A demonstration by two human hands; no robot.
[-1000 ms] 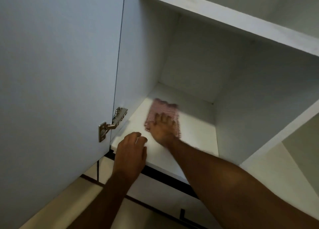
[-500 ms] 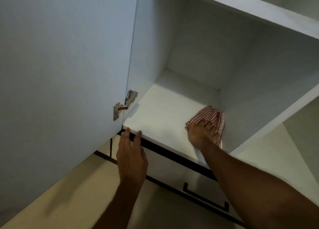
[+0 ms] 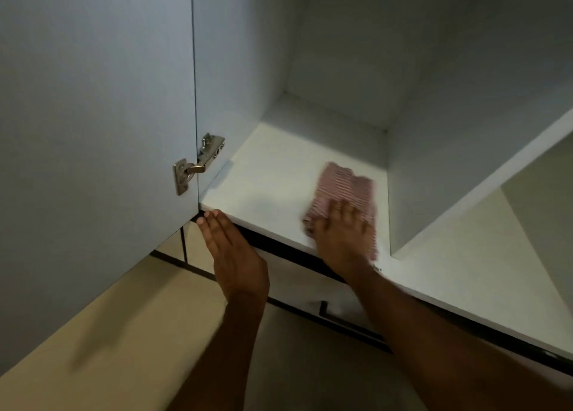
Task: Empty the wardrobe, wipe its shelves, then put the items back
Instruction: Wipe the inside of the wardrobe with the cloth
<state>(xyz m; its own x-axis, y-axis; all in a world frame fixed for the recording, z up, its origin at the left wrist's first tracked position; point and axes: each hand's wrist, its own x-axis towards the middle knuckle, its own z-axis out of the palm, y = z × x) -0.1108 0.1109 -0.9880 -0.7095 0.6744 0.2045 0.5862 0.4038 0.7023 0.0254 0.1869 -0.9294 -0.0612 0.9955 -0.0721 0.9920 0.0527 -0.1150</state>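
Wardrobe (image 3: pixel 341 54): emptied as far as visible — nothing in this compartment.
Shelf (image 3: pixel 273 178): mid-wipe, judging by the blur; restocking still ahead.
Right hand (image 3: pixel 341 234): flat, pressing checked cloth (image 3: pixel 347 187) onto shelf's front right.
Left hand (image 3: pixel 231 252): fingers straight, touching shelf edge — holding nothing.

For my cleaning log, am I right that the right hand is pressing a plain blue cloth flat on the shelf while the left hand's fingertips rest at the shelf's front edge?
Not quite: the cloth is red-and-white checked, not plain blue, as the head view shows. The right hand does press it flat on the shelf, and the left hand rests its fingertips at the front edge.
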